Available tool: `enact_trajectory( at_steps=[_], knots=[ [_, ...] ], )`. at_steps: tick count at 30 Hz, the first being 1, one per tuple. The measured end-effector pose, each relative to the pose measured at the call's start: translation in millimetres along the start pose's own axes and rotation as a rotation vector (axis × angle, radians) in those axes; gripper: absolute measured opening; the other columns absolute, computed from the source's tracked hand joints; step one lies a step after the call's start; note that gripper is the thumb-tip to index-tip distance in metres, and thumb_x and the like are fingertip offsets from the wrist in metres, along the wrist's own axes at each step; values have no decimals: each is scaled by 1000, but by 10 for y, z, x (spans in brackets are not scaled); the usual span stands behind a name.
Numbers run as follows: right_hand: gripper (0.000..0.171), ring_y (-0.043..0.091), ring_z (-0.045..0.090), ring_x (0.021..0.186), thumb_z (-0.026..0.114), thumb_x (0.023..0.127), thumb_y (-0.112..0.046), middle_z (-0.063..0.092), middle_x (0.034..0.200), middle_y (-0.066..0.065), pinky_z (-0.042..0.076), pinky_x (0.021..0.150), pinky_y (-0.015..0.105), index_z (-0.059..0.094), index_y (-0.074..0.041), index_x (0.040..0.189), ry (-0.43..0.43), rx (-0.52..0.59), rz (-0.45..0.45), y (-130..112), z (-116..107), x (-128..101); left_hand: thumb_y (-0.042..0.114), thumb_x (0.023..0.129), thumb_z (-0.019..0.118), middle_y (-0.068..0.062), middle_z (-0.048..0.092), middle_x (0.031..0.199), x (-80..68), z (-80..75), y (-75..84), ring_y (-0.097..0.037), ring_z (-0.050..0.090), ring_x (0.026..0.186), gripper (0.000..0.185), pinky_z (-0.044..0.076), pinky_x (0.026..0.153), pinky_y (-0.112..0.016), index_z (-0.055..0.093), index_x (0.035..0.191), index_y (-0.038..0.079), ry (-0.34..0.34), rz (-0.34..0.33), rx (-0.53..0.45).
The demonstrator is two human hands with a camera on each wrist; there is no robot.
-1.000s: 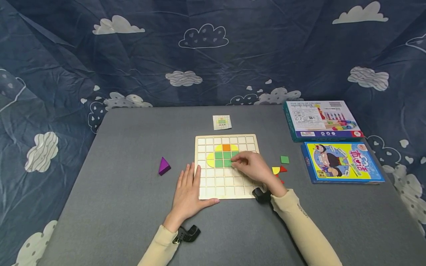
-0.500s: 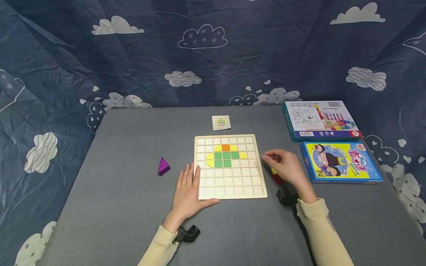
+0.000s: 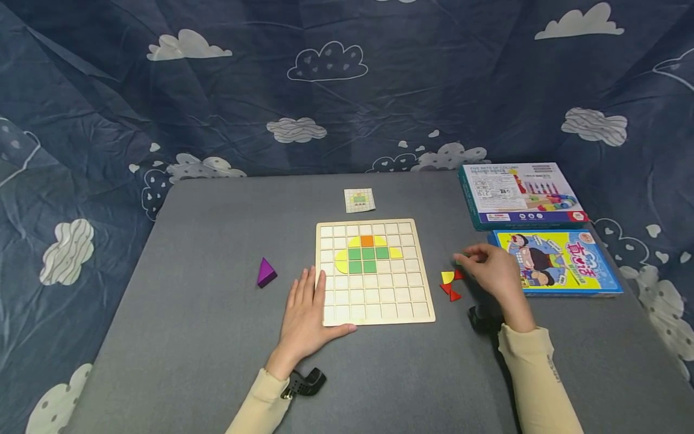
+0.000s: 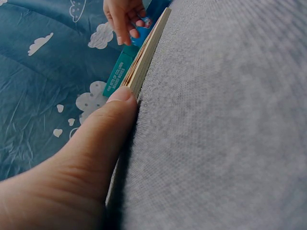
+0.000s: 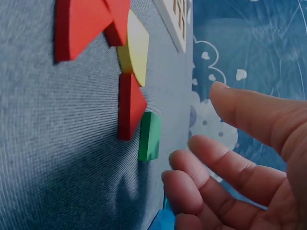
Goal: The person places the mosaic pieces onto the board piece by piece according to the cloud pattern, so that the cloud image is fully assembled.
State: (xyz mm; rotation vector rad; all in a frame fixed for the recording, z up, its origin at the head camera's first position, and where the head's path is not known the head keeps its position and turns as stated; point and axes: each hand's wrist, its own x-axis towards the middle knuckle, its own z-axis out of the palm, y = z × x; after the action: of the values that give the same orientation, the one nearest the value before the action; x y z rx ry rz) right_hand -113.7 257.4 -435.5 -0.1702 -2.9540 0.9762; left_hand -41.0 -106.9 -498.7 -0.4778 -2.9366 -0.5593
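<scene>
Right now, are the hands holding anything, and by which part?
Nothing is held. The right hand hovers open beside the green square, not touching it. The left hand lies flat against the wooden board's left edge.

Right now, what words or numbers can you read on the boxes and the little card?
"FIVE SETS OF COLUMN": on the side of the teal box, left wrist view; more words follow but blur.
Large red characters on the blue and yellow box: too blurred to read.
Fine print on the teal box lid: too small to read.
Small card: only a picture pattern, no readable words.
</scene>
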Motion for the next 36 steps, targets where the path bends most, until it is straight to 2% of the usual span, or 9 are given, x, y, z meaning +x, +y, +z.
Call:
enact_trajectory(
  at_steps=[6, 11, 22, 29, 33, 36],
  knots=[
    [51, 26, 48, 69, 67, 87, -39, 57, 83, 15, 38, 55, 32, 61, 7, 107, -95, -19, 104, -7, -5, 20, 78, 68, 60, -23, 15, 154, -4, 13, -6, -33, 7, 142, 121, 8, 112, -47, 21, 149, -2, 13, 5, 6],
    [53, 25, 48, 65, 67, 87, -38, 56, 80, 16, 38, 52, 31, 57, 9, 106, -140, -36, 144, -1, 7, 49, 79, 68, 59, -23, 14, 154, -3, 21, -5, -33, 7, 142, 120, 8, 112, -47, 20, 149, -2, 10, 6, 12],
    [47, 25, 47, 62, 68, 87, -35, 53, 75, 15, 37, 51, 31, 55, 8, 100, -124, -56, 154, 11, 83, 97, 78, 68, 60, -24, 16, 153, -3, 11, -1, -34, 9, 142, 120, 9, 112, -47, 22, 149, -3, 22, 12, 18],
    [41, 27, 48, 69, 68, 87, -30, 53, 80, 14, 37, 56, 33, 55, 5, 104, -141, -46, 152, -8, 116, 109, 78, 68, 59, -22, 13, 154, -6, 0, -2, -33, 6, 142, 121, 6, 112, -45, 19, 149, -2, 1, 1, 23],
    [38, 28, 47, 72, 70, 86, -27, 51, 83, 14, 35, 58, 34, 56, 3, 103, -149, -37, 126, -22, 127, 129, 77, 68, 60, -23, 14, 154, -10, 5, -5, -34, 8, 142, 120, 8, 112, -46, 21, 149, -3, 11, 4, 20],
    [35, 28, 46, 73, 72, 84, -24, 50, 84, 14, 34, 58, 35, 56, 2, 101, -125, -35, 87, -27, 135, 139, 78, 68, 60, -22, 14, 154, -5, 8, -2, -33, 7, 142, 121, 7, 112, -46, 20, 149, -2, 4, 0, 14]
  ],
)
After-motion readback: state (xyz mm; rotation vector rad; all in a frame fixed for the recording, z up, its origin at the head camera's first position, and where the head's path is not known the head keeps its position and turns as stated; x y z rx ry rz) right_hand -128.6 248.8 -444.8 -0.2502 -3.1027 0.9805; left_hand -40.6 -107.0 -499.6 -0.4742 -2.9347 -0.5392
